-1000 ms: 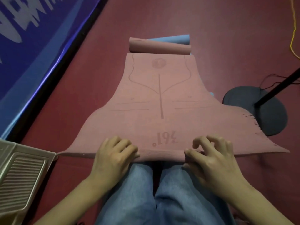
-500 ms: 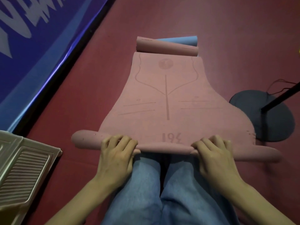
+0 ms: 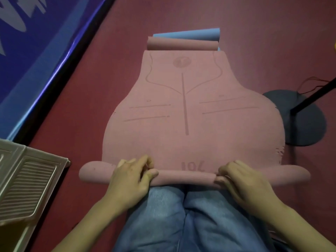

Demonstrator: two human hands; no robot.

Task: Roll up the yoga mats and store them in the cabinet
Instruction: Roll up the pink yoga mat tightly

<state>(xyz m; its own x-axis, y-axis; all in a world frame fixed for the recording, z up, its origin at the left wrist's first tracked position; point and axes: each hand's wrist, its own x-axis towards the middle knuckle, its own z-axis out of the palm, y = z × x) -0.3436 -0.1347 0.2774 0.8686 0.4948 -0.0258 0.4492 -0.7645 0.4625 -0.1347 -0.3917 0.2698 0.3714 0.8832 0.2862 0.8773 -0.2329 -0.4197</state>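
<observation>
Rolling has only just begun: the pink yoga mat (image 3: 185, 110) lies flat on the floor mid-frame, its near edge turned into a thin roll. The left hand (image 3: 130, 180) and right hand (image 3: 244, 180) grasp that roll, fingers curled over it. Next calls for even forward pushing.

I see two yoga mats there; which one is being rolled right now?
The pink mat: both hands, left hand and right hand, grip its rolled near edge. The blue mat lies beyond it, untouched.
</observation>
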